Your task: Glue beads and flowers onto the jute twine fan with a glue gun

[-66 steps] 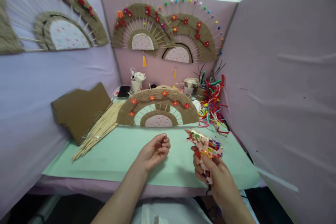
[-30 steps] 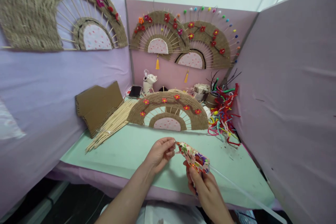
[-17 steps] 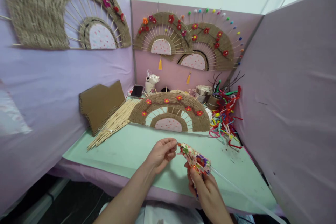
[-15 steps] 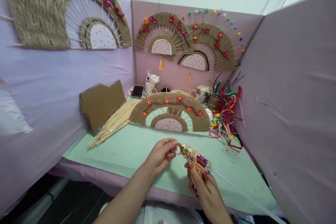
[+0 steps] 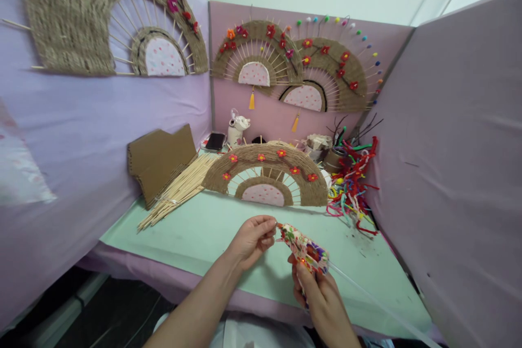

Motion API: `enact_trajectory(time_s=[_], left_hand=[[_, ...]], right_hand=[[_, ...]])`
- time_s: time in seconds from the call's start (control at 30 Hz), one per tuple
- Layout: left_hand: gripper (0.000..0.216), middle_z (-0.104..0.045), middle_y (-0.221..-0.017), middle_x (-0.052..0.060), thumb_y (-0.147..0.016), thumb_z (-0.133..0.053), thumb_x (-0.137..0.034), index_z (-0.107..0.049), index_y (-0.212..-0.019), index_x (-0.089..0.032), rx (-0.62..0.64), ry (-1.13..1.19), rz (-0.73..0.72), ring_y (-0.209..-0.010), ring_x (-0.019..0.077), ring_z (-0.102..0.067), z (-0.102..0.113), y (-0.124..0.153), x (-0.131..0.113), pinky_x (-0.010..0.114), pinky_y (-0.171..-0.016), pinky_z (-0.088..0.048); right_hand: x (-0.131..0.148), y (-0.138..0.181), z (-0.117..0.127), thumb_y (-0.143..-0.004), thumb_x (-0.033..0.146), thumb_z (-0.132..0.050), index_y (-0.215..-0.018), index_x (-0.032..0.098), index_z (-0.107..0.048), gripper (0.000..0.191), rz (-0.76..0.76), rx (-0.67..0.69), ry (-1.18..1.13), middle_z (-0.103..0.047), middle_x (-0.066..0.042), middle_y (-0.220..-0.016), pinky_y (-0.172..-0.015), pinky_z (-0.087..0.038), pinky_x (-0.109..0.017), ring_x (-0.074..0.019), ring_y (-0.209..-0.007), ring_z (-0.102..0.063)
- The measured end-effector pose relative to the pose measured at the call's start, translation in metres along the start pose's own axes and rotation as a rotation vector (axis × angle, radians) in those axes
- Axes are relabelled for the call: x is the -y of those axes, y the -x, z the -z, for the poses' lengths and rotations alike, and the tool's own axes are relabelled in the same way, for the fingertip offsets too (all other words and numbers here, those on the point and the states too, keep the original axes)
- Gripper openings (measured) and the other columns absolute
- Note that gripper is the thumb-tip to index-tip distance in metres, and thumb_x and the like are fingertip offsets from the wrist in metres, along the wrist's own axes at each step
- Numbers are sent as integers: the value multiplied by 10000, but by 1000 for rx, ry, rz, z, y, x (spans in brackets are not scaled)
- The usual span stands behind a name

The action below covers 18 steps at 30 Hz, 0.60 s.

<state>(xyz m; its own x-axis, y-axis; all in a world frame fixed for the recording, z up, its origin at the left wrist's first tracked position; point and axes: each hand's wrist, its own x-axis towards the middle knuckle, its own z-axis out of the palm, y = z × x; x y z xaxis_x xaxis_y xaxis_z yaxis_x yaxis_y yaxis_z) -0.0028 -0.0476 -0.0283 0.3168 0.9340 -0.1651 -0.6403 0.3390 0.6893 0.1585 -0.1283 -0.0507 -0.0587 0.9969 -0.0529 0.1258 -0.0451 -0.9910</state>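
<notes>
My right hand [image 5: 316,293] grips a glue gun [image 5: 304,247] covered in a flowery pattern, with a clear glue stick [image 5: 367,299] running out of its back to the lower right. Its nozzle points left at my left hand [image 5: 253,236], whose fingertips are pinched together right at the tip on something too small to make out. Both hands hover over the near part of the pale green table [image 5: 191,234]. Behind them a twine-wrapped half-round fan [image 5: 265,174] with small red flowers stands on the table.
A bundle of thin wooden sticks [image 5: 179,190] and cardboard pieces [image 5: 161,160] lie at the left. A heap of coloured pipe cleaners [image 5: 353,185] sits at the right. Finished fans [image 5: 293,62] hang on the purple partition walls. A small white figure [image 5: 236,128] and a phone [image 5: 215,141] stand at the back.
My hands came together: the glue gun swung left until its nozzle met my pinched left fingertips. Over the last second they have stayed nearly still while the view drifted slightly.
</notes>
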Motion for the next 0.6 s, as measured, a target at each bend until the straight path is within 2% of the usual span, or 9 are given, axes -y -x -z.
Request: enact_trajectory(time_s=[0.6], left_hand=[[289, -498, -604, -7, -582, -837, -275, -645, -696, -92, -9, 5, 11, -520, 19, -357, 0, 2, 0, 124, -447, -248]], right_hand=[[2, 0, 1, -867, 585, -448, -894, 165, -629, 458, 41, -10, 87, -471, 24, -555, -469, -356, -256, -144, -507, -431]])
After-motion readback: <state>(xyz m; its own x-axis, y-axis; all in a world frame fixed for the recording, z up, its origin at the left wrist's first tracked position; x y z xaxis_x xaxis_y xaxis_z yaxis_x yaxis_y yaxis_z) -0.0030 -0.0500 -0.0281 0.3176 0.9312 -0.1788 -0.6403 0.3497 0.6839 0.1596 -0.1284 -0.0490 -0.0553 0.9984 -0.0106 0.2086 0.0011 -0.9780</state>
